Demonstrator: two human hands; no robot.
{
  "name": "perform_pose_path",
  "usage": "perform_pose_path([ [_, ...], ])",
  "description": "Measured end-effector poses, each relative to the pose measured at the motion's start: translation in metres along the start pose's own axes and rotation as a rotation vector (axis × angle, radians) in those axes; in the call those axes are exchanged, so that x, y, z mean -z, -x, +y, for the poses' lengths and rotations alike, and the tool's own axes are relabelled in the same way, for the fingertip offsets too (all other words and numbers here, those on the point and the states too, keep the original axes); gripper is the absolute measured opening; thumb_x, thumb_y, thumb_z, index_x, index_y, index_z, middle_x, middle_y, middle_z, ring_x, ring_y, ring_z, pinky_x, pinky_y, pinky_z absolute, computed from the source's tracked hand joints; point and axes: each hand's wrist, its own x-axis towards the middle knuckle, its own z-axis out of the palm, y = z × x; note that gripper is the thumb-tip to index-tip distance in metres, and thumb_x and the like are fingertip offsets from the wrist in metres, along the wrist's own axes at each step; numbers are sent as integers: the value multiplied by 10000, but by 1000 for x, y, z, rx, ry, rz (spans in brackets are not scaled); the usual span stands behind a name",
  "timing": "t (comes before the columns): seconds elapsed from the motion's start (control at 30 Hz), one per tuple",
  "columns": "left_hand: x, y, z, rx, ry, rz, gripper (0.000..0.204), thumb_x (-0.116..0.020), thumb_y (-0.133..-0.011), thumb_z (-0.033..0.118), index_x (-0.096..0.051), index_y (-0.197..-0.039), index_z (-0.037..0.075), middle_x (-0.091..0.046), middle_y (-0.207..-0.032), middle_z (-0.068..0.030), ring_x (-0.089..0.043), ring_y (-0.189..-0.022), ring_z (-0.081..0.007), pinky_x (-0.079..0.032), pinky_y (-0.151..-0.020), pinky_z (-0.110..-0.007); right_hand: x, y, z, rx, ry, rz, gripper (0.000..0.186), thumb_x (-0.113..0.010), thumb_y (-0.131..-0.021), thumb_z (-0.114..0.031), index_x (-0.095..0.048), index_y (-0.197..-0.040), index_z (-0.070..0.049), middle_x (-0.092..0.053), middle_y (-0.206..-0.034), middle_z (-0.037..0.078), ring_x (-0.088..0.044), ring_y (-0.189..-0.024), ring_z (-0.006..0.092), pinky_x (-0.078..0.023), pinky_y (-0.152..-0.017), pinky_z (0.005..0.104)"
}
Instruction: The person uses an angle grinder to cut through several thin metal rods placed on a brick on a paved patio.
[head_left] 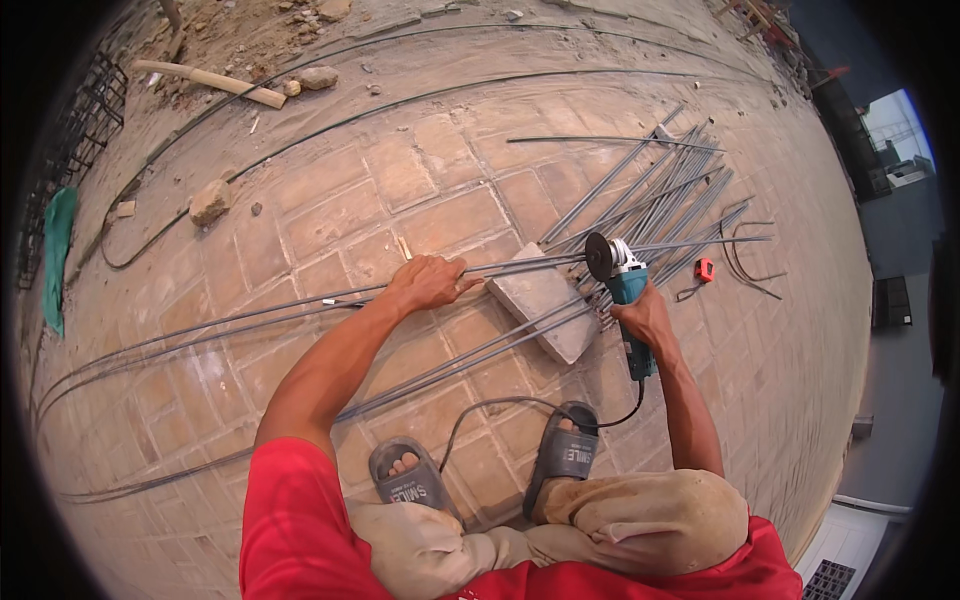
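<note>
Teal grinder [630,288] lies gripped in the right hand [647,315]; rods [530,263] run through the curled, grasping left hand [428,283].

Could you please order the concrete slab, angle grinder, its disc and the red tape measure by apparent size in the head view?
1. Concrete slab and angle grinder: too alike to rank.
2. Disc
3. Red tape measure

Metal rods [520,264] partly hidden under the left hand [430,283], right hand [650,315] partly behind the angle grinder [628,287].
</note>
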Motion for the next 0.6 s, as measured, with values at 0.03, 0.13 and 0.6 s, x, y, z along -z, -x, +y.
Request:
perform_pose_path([
  [0.03, 1, -1, -1, 7, 3, 6, 582, -442, -985, 581, -601, -963, 21, -659, -732, -264, -659, -760, -455, -523, -693, -539, 1, -3, -1, 5, 3, 8, 704, -757, -635, -284, -549, -1212, 62, -676, -1054, 271, -666, -992, 402, -510, -874, 433],
  [0.13, 2, 26, -23, 59, 15, -45, 604, -412, -989, 604, -610, -982, 33, -664, -743, -259, -668, -763, -445, -532, -704, -522, -24, -4, -26, 24, 23, -23, 679, -746, -641, -263, -550, -1208, 57, -679, -1050, 265, -664, -999, 406, -510, -875, 434],
  [0.6, -40, 14, -19, 47, -5, 20, 598, -457, -898, 691, -661, -865, 131, -674, -871, -161, -651, -930, -356, -494, -867, -445, -41, -51, 73, 131, -31, -56, 506, -634, -634, -230, -542, -1043, 53, -568, -853, 129, -520, -750, 254, -460, -730, 384],
])
